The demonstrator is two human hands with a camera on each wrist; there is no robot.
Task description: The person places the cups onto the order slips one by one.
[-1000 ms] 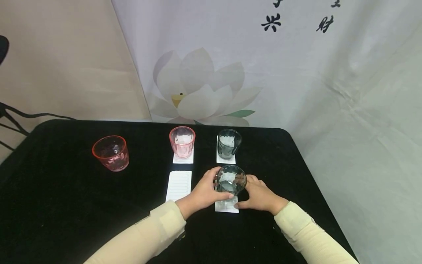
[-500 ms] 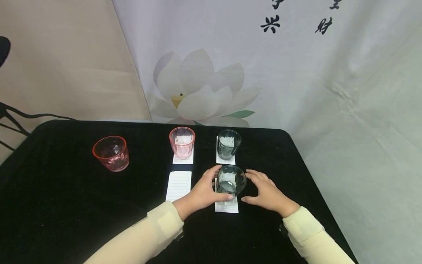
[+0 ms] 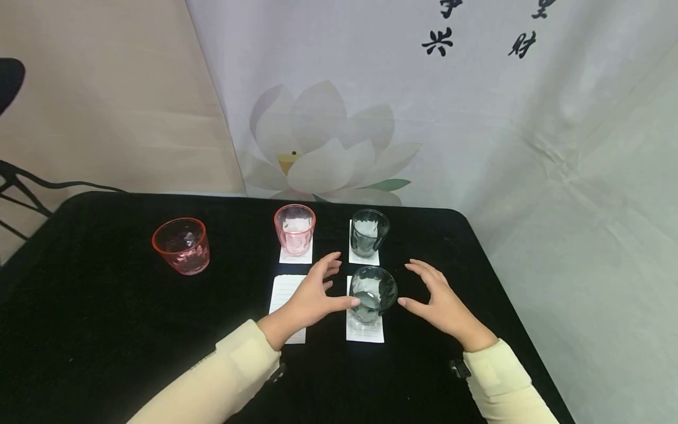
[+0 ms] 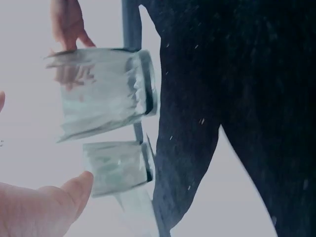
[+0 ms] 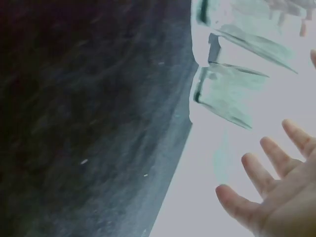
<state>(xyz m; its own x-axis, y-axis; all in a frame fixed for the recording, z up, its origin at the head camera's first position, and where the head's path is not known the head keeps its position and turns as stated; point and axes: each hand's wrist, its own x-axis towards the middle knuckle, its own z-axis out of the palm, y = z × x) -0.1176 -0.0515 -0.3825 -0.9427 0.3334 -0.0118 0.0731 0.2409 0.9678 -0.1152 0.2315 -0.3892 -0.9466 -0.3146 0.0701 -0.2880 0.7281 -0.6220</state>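
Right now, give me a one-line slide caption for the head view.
Both open hands, left hand and right hand, flank the near grey cup standing on a paper slip.

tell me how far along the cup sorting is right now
Done: a pink cup and a grey cup stand on the two far paper slips, and the near grey cup stands on its slip. In hand: nothing; the left hand and right hand are open beside that cup. Left: the loose pink cup and the bare slip.
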